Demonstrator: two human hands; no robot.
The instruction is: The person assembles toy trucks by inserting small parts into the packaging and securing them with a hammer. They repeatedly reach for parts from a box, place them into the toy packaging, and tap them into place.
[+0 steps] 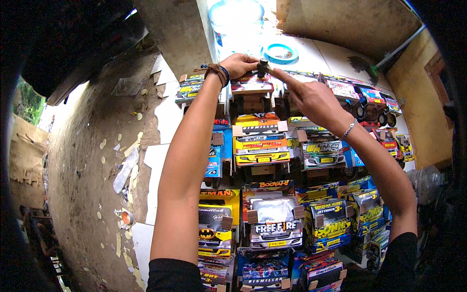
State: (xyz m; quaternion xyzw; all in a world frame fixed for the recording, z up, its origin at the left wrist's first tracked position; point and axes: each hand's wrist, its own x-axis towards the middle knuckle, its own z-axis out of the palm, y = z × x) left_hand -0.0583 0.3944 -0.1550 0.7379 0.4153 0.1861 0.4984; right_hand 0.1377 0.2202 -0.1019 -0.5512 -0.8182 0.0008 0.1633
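Note:
At the far end of the rows, my left hand [238,66] reaches over a toy truck [252,83] with a red and white front. Its thumb and fingers are pinched together, and whatever they hold is too small to make out. My right hand [314,100] is closed, index finger stretched along a short pale handle. That handle belongs to a small hammer [263,67] with a dark head, which stands just above the truck, close to my left fingertips. Whether the head touches the truck cannot be told.
Painted toy trucks [261,146] stand in several close rows below my arms. A blue plate [281,52] with small bits lies beyond my hands, near a large clear water bottle [236,22]. Left is a dirt floor [92,170] with scraps; a wall [418,97] rises on the right.

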